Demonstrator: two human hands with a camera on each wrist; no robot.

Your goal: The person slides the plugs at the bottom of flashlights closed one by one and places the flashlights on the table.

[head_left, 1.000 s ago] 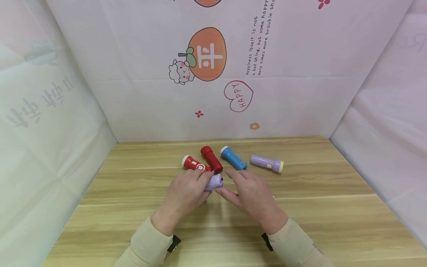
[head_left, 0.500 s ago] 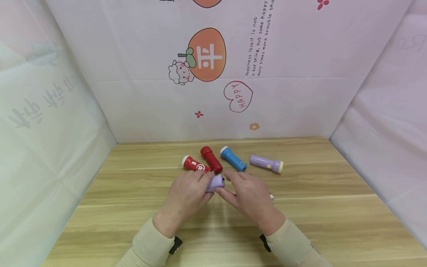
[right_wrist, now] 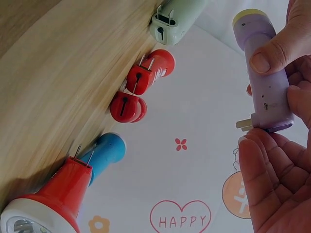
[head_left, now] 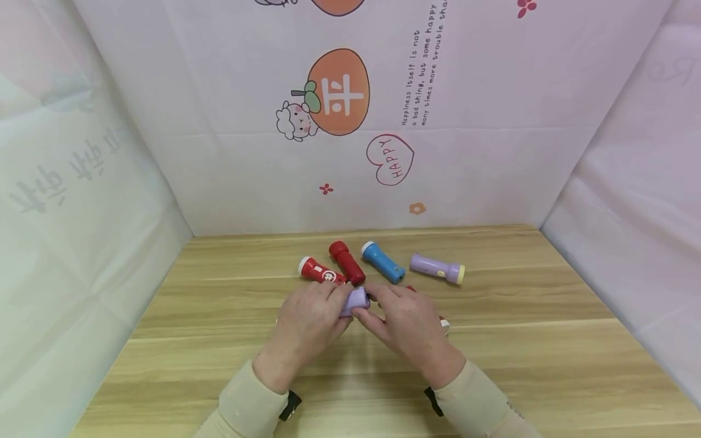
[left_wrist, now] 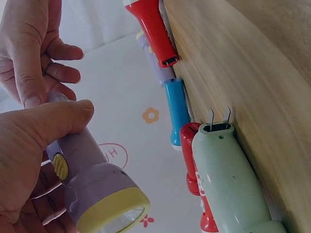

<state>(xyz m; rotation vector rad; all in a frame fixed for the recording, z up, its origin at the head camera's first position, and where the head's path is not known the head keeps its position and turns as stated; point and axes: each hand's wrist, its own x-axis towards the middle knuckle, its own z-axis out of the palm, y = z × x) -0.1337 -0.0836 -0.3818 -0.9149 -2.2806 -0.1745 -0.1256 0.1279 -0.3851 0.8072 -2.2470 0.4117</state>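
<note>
A purple flashlight (head_left: 357, 299) with a yellow head ring is held over the table in my left hand (head_left: 306, 313), its thumb lying along the body near the yellow switch (left_wrist: 60, 166). Two metal plug prongs (right_wrist: 244, 124) stick out at its tail. My right hand (head_left: 413, 319) pinches around that tail end, the fingertips right at the prongs. Below the left hand lies a pale green flashlight (left_wrist: 228, 179) with raised prongs, nearly hidden in the head view. Mostly covered by the right hand is a red flashlight (right_wrist: 53, 194) with a white head, prongs also raised.
Behind the hands, on the wooden table (head_left: 219, 340), lie a red flashlight with a white emblem (head_left: 323, 272), an all-red one (head_left: 347, 263), a blue one (head_left: 383, 262) and another purple one (head_left: 437, 268). Printed white cloth (head_left: 246, 182) walls the back and both sides.
Both hands shift slightly, and the right fingers come closer around the purple flashlight's tail. More of the red flashlight under the right hand shows now.
</note>
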